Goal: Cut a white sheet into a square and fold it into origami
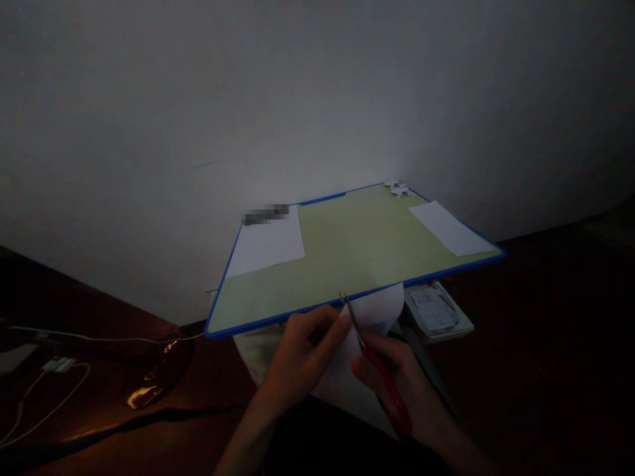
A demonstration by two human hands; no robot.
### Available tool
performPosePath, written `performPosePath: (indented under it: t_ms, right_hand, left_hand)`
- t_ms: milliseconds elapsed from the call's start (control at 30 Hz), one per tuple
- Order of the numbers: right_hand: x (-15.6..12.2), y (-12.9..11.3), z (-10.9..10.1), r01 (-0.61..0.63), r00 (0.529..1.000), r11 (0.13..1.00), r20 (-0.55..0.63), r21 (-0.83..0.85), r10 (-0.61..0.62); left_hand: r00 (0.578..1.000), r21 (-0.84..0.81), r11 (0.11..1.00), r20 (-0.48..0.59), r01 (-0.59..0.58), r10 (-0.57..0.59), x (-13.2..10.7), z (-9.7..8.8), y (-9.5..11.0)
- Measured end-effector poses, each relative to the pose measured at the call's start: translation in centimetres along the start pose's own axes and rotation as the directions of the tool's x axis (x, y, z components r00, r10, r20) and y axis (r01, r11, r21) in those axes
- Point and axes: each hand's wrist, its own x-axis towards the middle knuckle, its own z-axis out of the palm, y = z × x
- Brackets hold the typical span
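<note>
My left hand (310, 347) pinches a sheet of white paper (380, 307) in front of the table's near edge. Red-handled scissors (388, 390) are in my right hand (401, 377), fingers wrapped round the grips. The blades point up and away, slightly parted at the tips, and cross the paper right beside my left fingertips. Part of the sheet hangs below, between my two hands, and its right part rises against the table edge.
A pale green table (347, 238) with a blue rim stands against the wall. On it lie a white sheet (270, 244) at left, a folded-looking white paper (449, 228) at right and several paper pieces (398, 188) at the far corner. A white cable (119, 337) runs at left.
</note>
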Motion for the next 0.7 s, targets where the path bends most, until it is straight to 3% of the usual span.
performPosePath:
  t_ms: [533,700]
  right_hand:
    - [-0.1,0.2,-0.1,-0.017,1.000,0.999,-0.009,-0.043,0.017]
    - [1.0,-0.7,0.0,0.007,1.000,1.000,-0.005,-0.029,-0.007]
  left_hand:
    - [0.999,-0.036,0.999,0.008,0.035,-0.035,0.0,0.0,-0.5]
    - [0.999,-0.087,0.996,-0.019,0.032,-0.034,0.8,-0.5,0.2]
